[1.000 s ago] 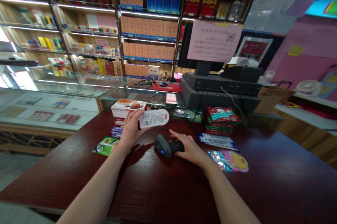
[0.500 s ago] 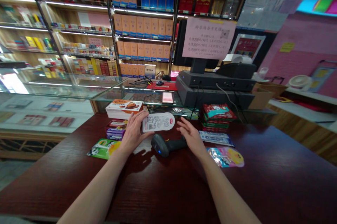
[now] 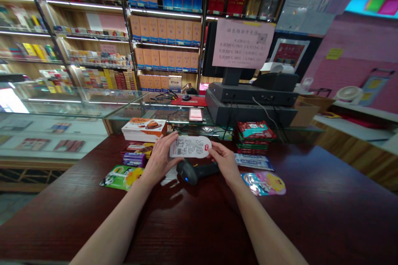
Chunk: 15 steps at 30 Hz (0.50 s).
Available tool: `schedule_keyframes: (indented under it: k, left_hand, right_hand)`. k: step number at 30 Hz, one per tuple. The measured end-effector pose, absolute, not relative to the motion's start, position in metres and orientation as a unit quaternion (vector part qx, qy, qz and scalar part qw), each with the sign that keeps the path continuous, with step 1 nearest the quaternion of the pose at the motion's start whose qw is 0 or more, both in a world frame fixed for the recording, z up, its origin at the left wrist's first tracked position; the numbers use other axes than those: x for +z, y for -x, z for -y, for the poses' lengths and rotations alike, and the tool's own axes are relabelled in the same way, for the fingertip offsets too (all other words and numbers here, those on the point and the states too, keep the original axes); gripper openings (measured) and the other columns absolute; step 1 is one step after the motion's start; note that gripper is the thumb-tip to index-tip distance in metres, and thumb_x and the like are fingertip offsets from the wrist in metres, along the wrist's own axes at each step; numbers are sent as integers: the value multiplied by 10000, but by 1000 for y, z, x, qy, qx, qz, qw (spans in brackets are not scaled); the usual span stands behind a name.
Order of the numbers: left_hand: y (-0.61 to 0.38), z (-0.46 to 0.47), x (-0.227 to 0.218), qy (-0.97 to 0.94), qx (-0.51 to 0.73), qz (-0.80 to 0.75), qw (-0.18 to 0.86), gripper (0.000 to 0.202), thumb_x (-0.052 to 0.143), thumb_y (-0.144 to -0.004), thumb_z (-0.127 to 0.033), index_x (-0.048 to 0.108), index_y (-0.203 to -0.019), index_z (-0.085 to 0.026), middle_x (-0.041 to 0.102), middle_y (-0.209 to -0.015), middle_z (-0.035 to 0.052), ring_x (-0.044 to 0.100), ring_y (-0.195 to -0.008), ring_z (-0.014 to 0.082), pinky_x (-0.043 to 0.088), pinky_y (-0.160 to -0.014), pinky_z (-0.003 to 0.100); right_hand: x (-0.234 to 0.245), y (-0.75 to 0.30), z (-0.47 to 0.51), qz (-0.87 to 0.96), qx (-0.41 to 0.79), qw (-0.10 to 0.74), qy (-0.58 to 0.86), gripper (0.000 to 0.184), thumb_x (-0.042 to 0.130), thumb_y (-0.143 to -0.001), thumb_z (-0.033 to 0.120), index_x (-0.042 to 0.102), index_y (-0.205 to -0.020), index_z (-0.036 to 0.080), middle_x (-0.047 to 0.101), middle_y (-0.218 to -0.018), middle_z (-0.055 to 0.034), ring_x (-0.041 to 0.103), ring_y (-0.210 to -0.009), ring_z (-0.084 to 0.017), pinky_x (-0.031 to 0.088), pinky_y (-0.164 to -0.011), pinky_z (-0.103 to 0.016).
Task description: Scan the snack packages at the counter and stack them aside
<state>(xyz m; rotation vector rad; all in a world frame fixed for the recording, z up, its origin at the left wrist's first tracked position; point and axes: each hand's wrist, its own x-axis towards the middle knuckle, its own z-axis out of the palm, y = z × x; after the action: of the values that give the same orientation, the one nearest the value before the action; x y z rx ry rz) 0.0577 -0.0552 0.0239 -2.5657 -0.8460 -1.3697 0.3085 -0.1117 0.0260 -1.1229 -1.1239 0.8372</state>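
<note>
A white package (image 3: 190,147) with a rounded right end, printed text and a barcode is held up above the table between both hands. My left hand (image 3: 160,158) is closed on its left end, thumb below and fingers above. The fingertips of my right hand (image 3: 224,161) pinch its rounded right end, next to a red logo. Just below the package, a black barcode scanner (image 3: 189,173) with a small blue light lies on the dark wooden table (image 3: 192,232). Its handle points right, partly behind my right hand.
Left of my hands are a white-and-orange box (image 3: 144,129), purple packs (image 3: 134,159) and a green packet (image 3: 120,176). To the right lie stacked red packets (image 3: 253,136), a blue-white packet (image 3: 255,161) and a colourful pouch (image 3: 264,183). Behind stands a cash register (image 3: 248,105).
My right hand has closed in on the package and now grips its right end; before, it was apart with fingers spread. The package has shifted slightly right in my left hand.
</note>
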Motion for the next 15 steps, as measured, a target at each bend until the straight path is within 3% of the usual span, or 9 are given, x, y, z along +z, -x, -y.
schedule_keyframes:
  k: [4, 10, 15]
  left_hand:
    - [-60, 57, 24, 819, -486, 305, 21, 759, 698, -872, -373, 301, -1514, -291, 416, -1536, 131, 422, -1418, 290, 377, -1167, 518]
    - [-61, 54, 21, 806, -476, 352, 17, 676, 692, -876, -370, 383, -1474, -308, 597, -1287, 91, 581, -1193, 263, 467, -1058, 470]
    - [-62, 52, 18, 787, -487, 376, -33, 612, 665, -890, -371, 419, -1446, -295, 647, -1275, 77, 640, -1101, 231, 499, -1002, 415]
  right_hand:
    - [28, -307, 113, 488, 357, 629, 489, 423, 751, -733, 420, 735, -1094, 199, 788, -917, -64, 672, -704, -186, 470, -608, -284]
    - [31, -301, 115, 507, 325, 638, 479, 398, 722, -772, 434, 730, -1106, 217, 788, -1001, -68, 700, -757, -216, 535, -647, -327]
    - [29, -299, 115, 515, 302, 653, 467, 357, 705, -801, 405, 732, -1111, 229, 782, -1046, -60, 720, -892, -248, 591, -772, -384]
